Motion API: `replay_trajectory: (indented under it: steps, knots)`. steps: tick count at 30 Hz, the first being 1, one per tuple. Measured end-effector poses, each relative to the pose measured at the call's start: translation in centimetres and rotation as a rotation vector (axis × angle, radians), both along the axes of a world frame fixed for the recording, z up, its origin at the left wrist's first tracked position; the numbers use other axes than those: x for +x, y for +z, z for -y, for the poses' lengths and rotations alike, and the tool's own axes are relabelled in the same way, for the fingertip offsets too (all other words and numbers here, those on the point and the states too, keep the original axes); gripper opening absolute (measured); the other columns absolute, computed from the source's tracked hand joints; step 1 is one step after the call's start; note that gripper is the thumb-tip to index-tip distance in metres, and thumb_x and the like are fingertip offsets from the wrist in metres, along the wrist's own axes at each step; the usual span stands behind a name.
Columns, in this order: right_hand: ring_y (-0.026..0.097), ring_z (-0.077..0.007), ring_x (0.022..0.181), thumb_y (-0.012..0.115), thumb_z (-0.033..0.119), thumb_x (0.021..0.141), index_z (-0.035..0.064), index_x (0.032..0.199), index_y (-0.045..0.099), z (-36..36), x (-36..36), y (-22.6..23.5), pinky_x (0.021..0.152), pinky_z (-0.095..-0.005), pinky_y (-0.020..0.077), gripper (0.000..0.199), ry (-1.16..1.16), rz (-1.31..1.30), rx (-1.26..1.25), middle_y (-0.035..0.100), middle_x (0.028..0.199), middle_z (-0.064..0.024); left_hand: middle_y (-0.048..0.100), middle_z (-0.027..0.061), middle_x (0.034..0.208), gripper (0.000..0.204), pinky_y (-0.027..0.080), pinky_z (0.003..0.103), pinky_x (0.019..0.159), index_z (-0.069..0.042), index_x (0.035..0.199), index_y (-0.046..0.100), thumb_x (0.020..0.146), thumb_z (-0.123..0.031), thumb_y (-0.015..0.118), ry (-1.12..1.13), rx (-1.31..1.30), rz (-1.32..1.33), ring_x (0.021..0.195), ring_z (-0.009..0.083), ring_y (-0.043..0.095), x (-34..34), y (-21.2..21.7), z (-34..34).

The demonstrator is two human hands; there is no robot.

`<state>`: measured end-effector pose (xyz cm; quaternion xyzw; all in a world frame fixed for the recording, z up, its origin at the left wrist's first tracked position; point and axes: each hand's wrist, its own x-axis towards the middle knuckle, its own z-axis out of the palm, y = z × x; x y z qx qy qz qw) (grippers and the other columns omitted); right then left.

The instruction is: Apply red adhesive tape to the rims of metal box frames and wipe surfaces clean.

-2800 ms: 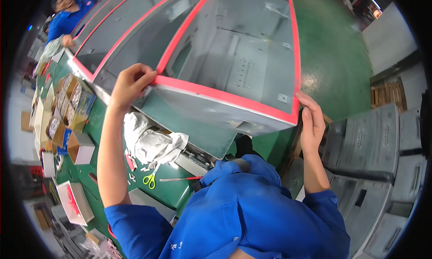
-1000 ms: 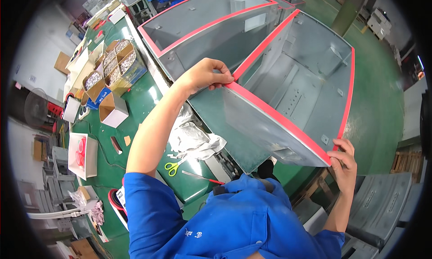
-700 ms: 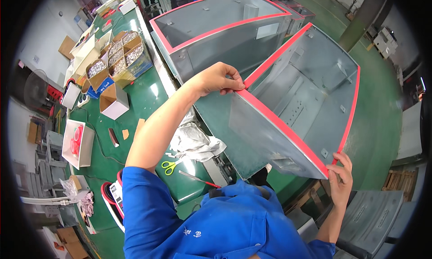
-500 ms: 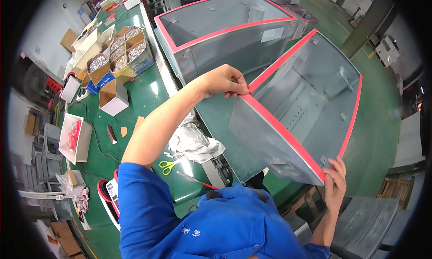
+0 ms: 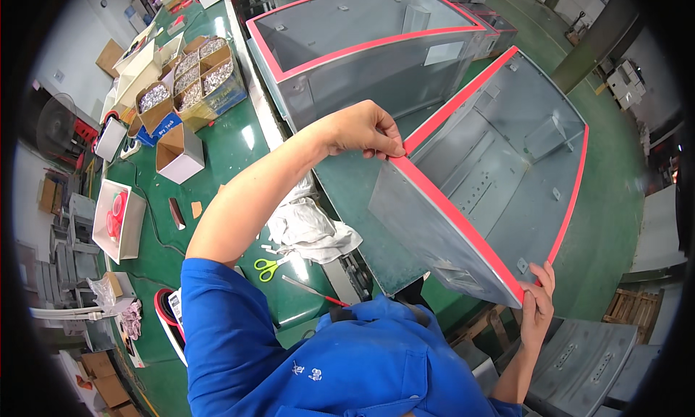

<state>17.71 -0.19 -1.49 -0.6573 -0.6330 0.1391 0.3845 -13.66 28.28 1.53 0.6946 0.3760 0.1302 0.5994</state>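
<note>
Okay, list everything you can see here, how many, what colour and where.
Near housing: 1, grey, right of centre
Far housing: 1, grey, top centre
Red edging: 2 rims, red, on both housings
Bench: 1, green, left
Cloth: at least 1, white, bench edge
Scissors: 1, yellow-green handles, below-left of cloth
Thin tool: 1, red handle, below cloth
Divided box: 1, brown, yellow and blue, upper bench
Open box: 1, white and brown, below divided box
Bin: 1, white, bench's left edge
Rolls: at least 2, red, in bin
Fan: 1, dark, far left
Pallet: at least 1, brown, far right
Shirt: 1, blue, bottom centre
Left hand: 1, bare, near housing's left corner
Right hand: 1, bare, its lower-right corner
</note>
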Motion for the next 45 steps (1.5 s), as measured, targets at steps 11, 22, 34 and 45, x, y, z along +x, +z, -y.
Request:
replay_trajectory:
  steps: [11, 22, 34, 45]
  knots:
    - [0.03, -0.0322, 0.122, 0.048, 0.006, 0.079, 0.0023, 0.084, 0.062, 0.0, -0.2, 0.1, 0.101, -0.0423, 0.0188, 0.015, -0.014, 0.008, -0.007, 0.052, 0.113, -0.0124, 0.057, -0.0011, 0.061, 0.013, 0.036, 0.017, 0.045, -0.004, 0.073, 0.065, 0.07, -0.014, 0.071, -0.026, 0.043, -0.039, 0.055, 0.0042, 0.051, -0.1, 0.1, -0.3]
    - [0.031, -0.0317, 0.122, 0.049, 0.008, 0.08, 0.0036, 0.082, 0.063, 0.0, -0.2, -0.1, 0.101, -0.042, 0.0189, 0.014, -0.037, -0.009, -0.005, 0.052, 0.112, -0.0115, 0.057, -0.0038, 0.062, 0.012, 0.034, 0.017, 0.047, -0.006, 0.071, 0.065, 0.07, -0.016, 0.072, -0.018, 0.06, -0.058, 0.057, 0.0026, 0.049, -0.1, 0.2, -0.2]
    - [0.031, -0.0312, 0.122, 0.049, 0.009, 0.082, 0.004, 0.083, 0.062, 0.3, -0.2, -0.2, 0.101, -0.0416, 0.0192, 0.014, -0.051, -0.002, -0.015, 0.051, 0.113, -0.0115, 0.06, -0.0008, 0.068, 0.013, 0.043, 0.022, 0.065, -0.004, 0.072, 0.065, 0.071, -0.015, 0.07, -0.06, 0.307, -0.044, 0.066, 0.0067, 0.054, -0.1, -0.5, 0.2]
    - [0.036, -0.0347, 0.118, 0.048, 0.014, 0.08, 0.0001, 0.103, 0.054, -0.3, 1.1, -1.3, 0.101, -0.0477, 0.0194, 0.028, 0.043, 0.062, 0.121, 0.052, 0.112, -0.0146, 0.056, 0.0003, 0.073, 0.027, 0.042, 0.02, 0.048, -0.001, 0.102, 0.052, 0.077, -0.008, 0.061, 0.182, 0.2, -0.055, 0.066, 0.0072, 0.056, -0.2, 0.1, 2.8]
